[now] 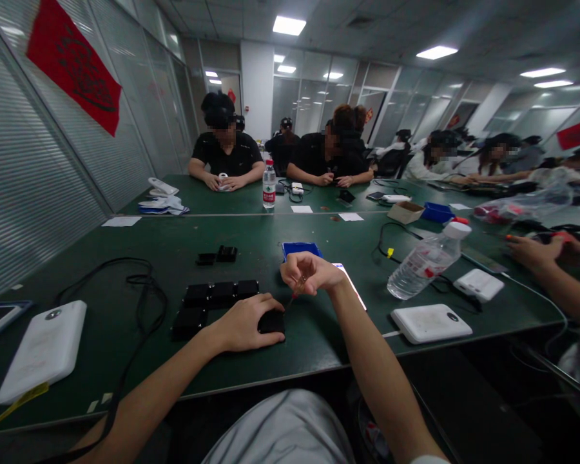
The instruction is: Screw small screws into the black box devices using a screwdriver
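My left hand (244, 322) is closed round a small black box (272, 323), thumb at the near side and fingers over the far side, pressing it against the green table (222, 374). My right hand (319, 274) grips a small screwdriver (300, 284) with a clear, reddish handle. Its thin shaft slants down to the box's right edge; whether the tip touches a screw is too small to tell. Beside my left hand, several similar black boxes (221, 293) are grouped in rows. A blue tray (301, 249) lies just beyond my right hand, partly hidden by it.
Two black parts (217, 255) lie farther back. A phone (350, 287) with a lit screen, a water bottle (428, 261) and a white power bank (432, 323) are at right. Another power bank (43, 351) and a black cable (145, 280) are at left. A co-worker's hands (536, 251) are far right.
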{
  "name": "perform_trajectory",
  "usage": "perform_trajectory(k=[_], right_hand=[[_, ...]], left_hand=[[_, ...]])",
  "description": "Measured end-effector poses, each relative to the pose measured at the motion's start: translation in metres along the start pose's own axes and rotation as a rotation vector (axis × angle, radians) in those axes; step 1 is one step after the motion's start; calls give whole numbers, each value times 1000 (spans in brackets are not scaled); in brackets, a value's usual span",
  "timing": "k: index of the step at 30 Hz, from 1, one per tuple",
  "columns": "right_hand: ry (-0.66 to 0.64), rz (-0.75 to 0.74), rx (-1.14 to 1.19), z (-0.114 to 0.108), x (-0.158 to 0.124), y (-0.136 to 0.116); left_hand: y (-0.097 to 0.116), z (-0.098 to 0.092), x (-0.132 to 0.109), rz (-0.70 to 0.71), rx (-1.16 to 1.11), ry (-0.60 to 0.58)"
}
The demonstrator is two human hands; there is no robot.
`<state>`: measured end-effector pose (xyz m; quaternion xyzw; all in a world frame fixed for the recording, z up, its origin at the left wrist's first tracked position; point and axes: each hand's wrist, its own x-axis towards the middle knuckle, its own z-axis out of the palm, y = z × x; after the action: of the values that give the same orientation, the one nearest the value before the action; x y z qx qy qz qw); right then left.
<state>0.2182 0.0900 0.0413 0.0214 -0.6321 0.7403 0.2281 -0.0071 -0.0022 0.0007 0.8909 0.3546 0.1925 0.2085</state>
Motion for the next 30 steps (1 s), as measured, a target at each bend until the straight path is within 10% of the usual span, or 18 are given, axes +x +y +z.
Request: perform_trajectory(k=[30], right_hand=[[-3,51,-72,2,2,-2]], left_hand=[[-2,0,0,-14,-6,-12]])
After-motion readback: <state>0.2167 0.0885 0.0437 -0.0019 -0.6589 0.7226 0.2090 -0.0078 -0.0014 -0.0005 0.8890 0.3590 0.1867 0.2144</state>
